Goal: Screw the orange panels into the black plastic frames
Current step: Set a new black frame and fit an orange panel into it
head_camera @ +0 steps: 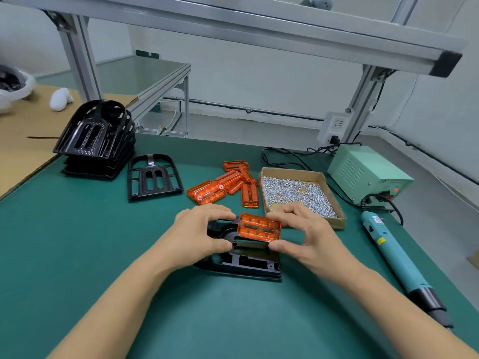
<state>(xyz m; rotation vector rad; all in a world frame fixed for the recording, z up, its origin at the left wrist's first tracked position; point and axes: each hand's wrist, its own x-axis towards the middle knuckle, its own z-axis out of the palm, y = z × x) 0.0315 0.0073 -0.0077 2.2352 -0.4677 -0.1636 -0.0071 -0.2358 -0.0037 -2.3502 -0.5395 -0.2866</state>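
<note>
A black plastic frame (246, 263) lies on the green mat in front of me. My left hand (199, 229) grips its left end, thumb curled against the inner edge. My right hand (303, 229) pinches an orange panel (259, 227) between thumb and fingers and holds it over the frame's far part. A pile of several loose orange panels (225, 185) lies behind. A cardboard box of silver screws (298, 194) sits to the right of the pile. A teal electric screwdriver (399, 260) lies at the right.
A single black frame (153, 176) lies flat at the left, with a stack of black frames (97, 138) behind it. A pale green power supply (368, 172) with cables stands at the back right. Aluminium posts and a beam cross overhead.
</note>
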